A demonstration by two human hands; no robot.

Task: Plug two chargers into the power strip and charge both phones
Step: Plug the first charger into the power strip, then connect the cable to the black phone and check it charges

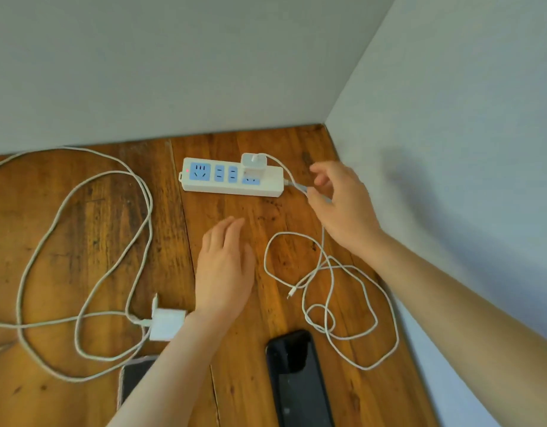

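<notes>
Head view, power strip (pixel 232 177) long axis left-right, charger (pixel 253 164) plugged

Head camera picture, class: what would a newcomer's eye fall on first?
First, the white power strip at the far side of the wooden table, one charger plugged in. Then the right hand pinching that charger's cable beside the strip, and the black phone lying nearest.

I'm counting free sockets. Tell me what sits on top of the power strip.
One white charger is plugged into the power strip, its cable leaving rightward. The socket beneath it is covered.
</notes>
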